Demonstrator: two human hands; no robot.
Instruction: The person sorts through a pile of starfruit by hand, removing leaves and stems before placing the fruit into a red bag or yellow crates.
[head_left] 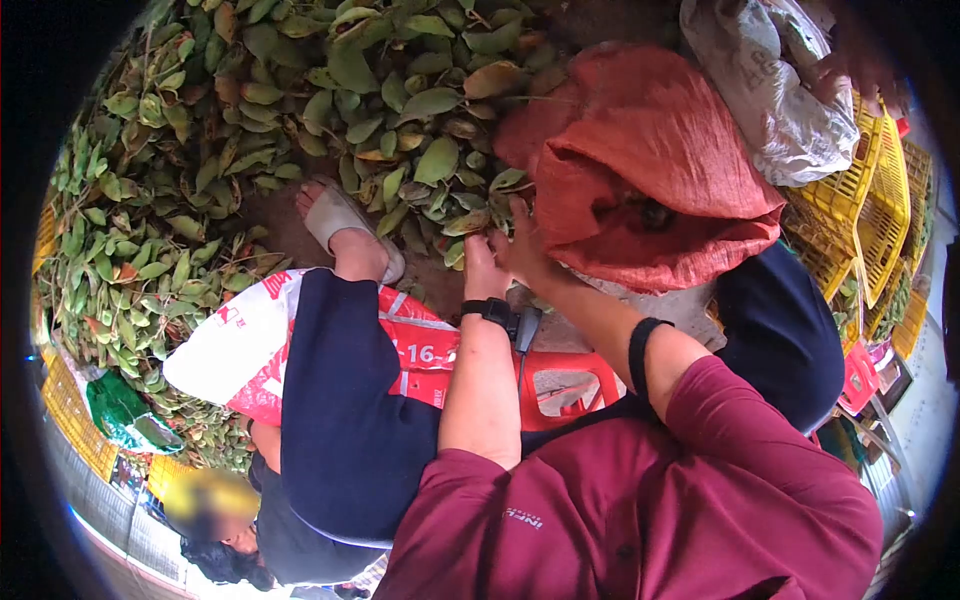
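My left hand [482, 266], with a black watch [487, 310] on its wrist, reaches the near edge of a big heap of green leaves [437, 160]. Its fingers are closed at a leaf [466, 223] there. Close beside it, almost against it, is my right hand [524, 248], its fingers stretched out and apart among the leaves, with a black band [642, 352] higher on that arm. Just right of this hand, a red woven sack [650, 130] stands with its mouth gaping toward me; its inside is dark.
A white bag [775, 90] and yellow crates [868, 205] stand at the right. My sandalled foot [340, 225] rests among the leaves. A red-and-white printed sack [415, 345] and a red plastic stool [575, 375] lie beneath me. Another person [300, 530] sits at the lower left.
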